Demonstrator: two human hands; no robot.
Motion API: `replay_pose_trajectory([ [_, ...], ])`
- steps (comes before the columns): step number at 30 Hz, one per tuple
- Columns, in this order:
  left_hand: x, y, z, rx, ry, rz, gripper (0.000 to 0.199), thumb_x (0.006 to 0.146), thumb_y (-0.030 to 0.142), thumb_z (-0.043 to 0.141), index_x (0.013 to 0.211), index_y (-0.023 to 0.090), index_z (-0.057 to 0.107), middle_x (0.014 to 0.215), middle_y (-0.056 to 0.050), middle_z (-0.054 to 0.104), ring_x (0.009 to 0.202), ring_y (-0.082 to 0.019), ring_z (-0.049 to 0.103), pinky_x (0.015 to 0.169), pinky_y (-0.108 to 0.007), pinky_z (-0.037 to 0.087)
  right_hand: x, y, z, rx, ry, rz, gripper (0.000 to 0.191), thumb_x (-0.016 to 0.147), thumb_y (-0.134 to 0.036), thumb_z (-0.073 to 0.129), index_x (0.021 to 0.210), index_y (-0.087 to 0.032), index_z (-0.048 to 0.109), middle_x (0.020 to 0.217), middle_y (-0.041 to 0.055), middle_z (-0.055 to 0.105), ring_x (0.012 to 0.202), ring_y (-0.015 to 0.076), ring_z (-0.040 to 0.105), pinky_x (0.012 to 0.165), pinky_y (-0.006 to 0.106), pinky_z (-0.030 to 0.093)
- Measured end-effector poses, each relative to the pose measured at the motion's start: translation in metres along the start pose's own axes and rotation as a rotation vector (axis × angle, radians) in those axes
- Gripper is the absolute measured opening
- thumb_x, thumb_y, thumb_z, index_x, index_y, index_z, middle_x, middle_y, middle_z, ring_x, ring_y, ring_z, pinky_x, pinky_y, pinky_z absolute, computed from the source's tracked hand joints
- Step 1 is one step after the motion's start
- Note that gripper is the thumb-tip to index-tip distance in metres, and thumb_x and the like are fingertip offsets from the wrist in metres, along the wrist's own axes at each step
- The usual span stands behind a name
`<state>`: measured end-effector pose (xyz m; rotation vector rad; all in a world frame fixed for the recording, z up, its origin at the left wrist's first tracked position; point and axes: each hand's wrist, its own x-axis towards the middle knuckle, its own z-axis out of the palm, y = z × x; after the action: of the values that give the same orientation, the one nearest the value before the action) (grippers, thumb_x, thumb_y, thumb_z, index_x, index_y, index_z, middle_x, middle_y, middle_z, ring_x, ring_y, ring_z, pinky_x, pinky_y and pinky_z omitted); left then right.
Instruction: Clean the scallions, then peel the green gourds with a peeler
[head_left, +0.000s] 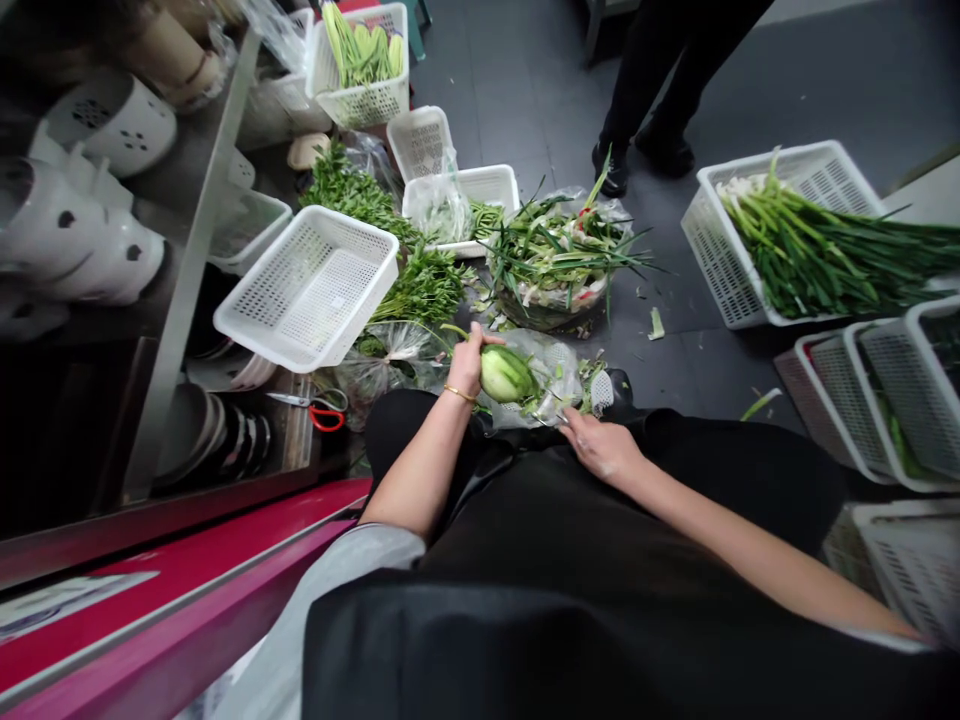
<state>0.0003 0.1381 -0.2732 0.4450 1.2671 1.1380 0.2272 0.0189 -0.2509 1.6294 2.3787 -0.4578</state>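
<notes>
One vegetable — held (left hand)

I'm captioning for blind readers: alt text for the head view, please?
The person's left hand holds a green vegetable above plastic; the right hand grips something thin, too small to identify. Leafy greens and white baskets lie around.

The left forearm, bare, slants toward one o'clock, its wrist nearly straight and the left hand curled in a grip. The right forearm, also bare, reaches toward ten o'clock; the right hand, at four o'clock from the left, is closed with bent fingers.
</notes>
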Motion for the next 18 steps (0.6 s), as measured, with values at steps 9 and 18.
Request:
replay_pose_trajectory([
  [9,-0.004,0.004,0.007,-0.006,0.01,0.029,0.061,0.081,0.065,0.049,0.07,0.01,0.072,0.056,-0.009,0.066,0.062,-0.02,0.066,0.06,-0.028,0.049,0.031,-0.02,-0.063,0.085,0.134,-0.038,0.04,0.098,-0.041,0.025,0.121,-0.021,0.051,0.105,0.0102,0.069,0.083,0.0229,0.066,0.061,0.028,0.043],
  [18,0.003,0.01,-0.007,-0.055,0.075,0.039,0.064,0.078,0.069,0.048,0.072,0.01,0.072,0.06,-0.011,0.067,0.072,-0.024,0.068,0.067,-0.031,0.053,-0.001,0.013,-0.001,0.043,-0.013,0.022,0.043,0.097,-0.039,0.025,0.12,-0.019,0.055,0.095,0.0116,0.071,0.071,0.0233,0.066,0.054,0.03,0.043],
])
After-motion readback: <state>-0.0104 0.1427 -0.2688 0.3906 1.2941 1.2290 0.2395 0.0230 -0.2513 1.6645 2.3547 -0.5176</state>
